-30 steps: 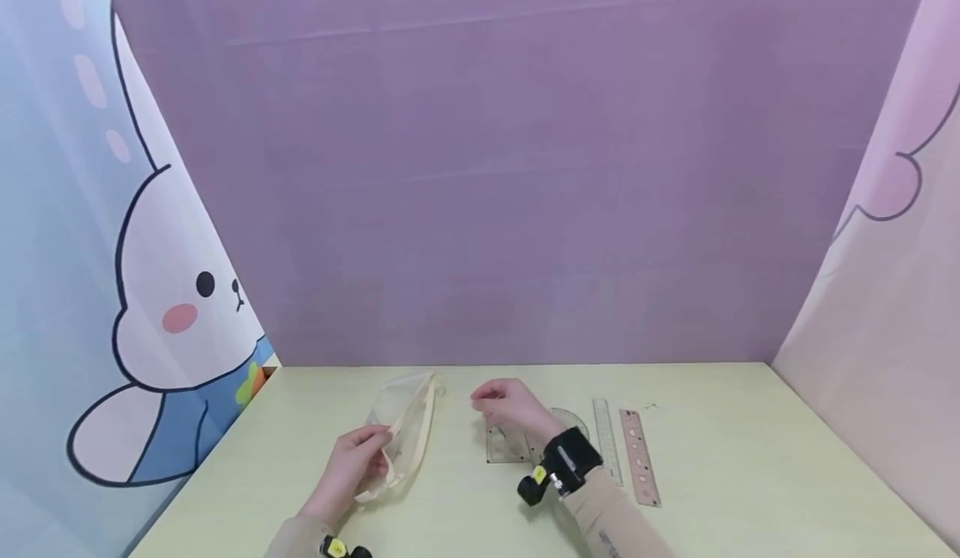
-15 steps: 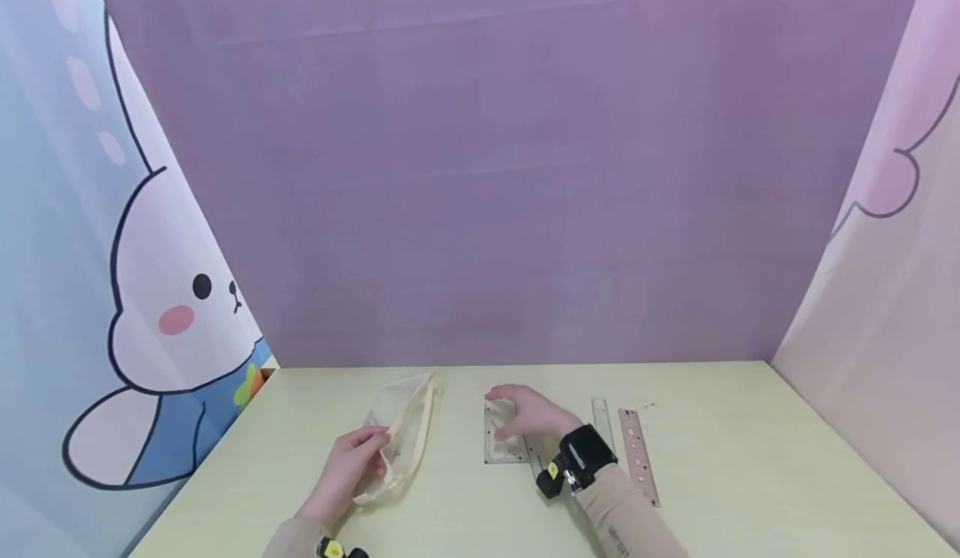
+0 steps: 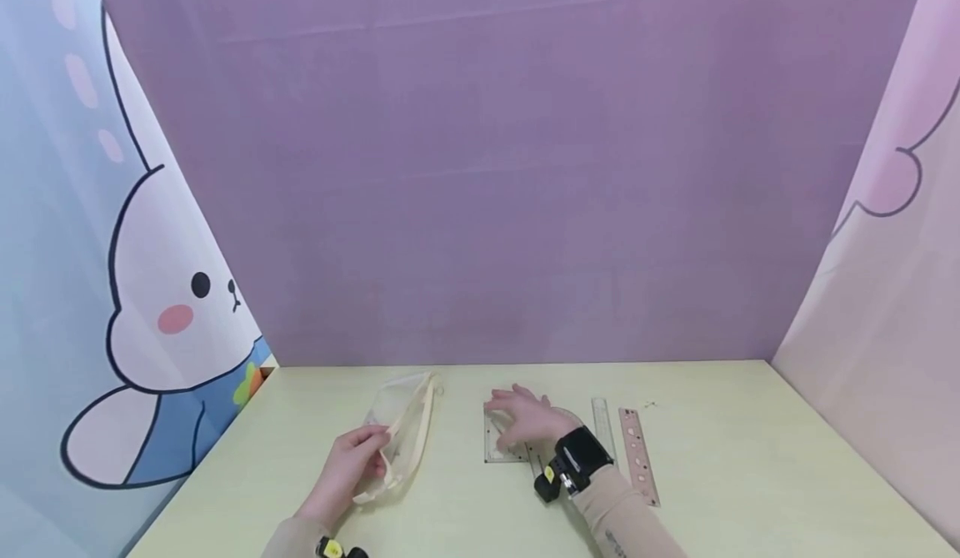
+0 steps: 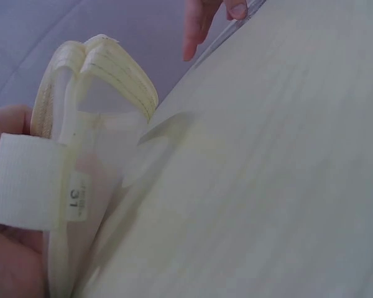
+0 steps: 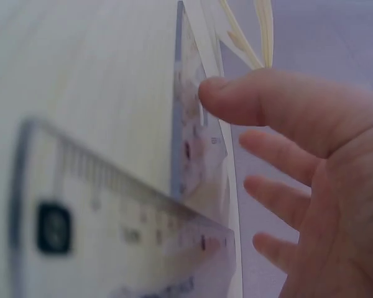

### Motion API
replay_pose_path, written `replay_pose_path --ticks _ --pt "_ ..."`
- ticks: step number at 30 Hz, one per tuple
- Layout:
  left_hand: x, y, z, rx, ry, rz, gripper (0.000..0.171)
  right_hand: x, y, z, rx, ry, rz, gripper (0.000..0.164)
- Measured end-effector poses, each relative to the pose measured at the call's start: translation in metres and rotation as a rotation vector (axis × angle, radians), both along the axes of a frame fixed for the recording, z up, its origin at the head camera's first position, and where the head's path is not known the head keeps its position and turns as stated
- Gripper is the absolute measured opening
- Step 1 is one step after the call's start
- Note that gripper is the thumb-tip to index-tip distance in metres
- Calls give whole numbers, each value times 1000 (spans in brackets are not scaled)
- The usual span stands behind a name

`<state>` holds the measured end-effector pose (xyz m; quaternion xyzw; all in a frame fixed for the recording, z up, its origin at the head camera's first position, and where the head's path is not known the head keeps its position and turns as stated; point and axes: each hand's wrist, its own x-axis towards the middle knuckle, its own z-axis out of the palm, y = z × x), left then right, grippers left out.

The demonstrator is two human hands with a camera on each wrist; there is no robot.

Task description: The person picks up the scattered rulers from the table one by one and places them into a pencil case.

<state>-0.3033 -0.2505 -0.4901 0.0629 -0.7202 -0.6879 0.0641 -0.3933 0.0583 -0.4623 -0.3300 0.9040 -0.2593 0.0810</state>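
A sheer pouch (image 3: 405,441) with cream zipper edging stands partly open at the left. My left hand (image 3: 356,466) grips its near edge between thumb and fingers. In the left wrist view the pouch's zipper edge (image 4: 121,68) gapes, and a small printed label shows. My right hand (image 3: 528,420) hovers low over a clear set square (image 3: 498,449), fingers spread and holding nothing. From the right wrist, the thumb overlaps the set square (image 5: 189,136), and a clear scaled piece (image 5: 112,230) fills the foreground. A clear protractor (image 3: 566,414) lies mostly hidden beneath the right hand and wrist.
To the right of the right hand lie a clear ruler (image 3: 602,424) and a pinkish ruler (image 3: 639,458) with cut-out shapes. A purple cloth (image 3: 510,208) hangs behind the pale table (image 3: 750,475), and printed curtains flank both sides.
My right hand has come from between the pouch and the set square to over the set square, its fingers spreading from a bunched pose. The left hand and pouch have stayed put.
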Motion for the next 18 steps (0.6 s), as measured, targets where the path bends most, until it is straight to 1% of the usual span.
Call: replay_pose_path --ticks 6,8,13,18 --pt "0 0 1 3 -7 5 27 0 -1 -2 16 35 -25 51" --pt "0 0 1 4 -10 5 28 0 0 -3 14 41 -33 48" --pt "-1 0 0 7 -11 11 27 1 -1 -3 15 54 -49 47" --pt "0 1 1 4 -11 16 27 5 -3 0 7 47 -47 57"
